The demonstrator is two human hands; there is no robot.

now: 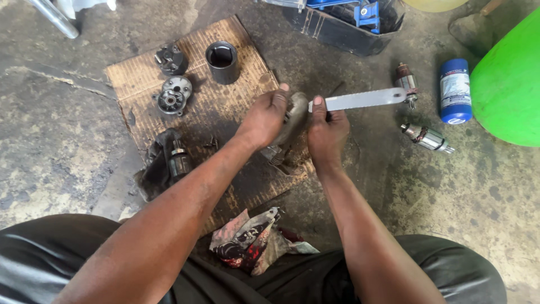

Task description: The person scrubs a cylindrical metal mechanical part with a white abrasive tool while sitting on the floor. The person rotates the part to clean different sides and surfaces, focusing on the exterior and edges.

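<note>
Over the near right corner of the cardboard sheet (197, 101), the left hand (267, 118) grips a grimy metal housing (292, 121) (a motor part, seemingly). The right hand (326, 132), just beside it, is closed around a hacksaw blade (360, 99) pointing away from the cardboard.

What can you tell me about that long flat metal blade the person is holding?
The blade is a thin, flat strip of pale grey metal with small saw teeth along its upper edge and a rounded far end. It lies roughly level, pointing to the right above the concrete floor. The right hand grips its near end, thumb pressed on top. That end meets the grimy metal part held by the left hand.
</note>
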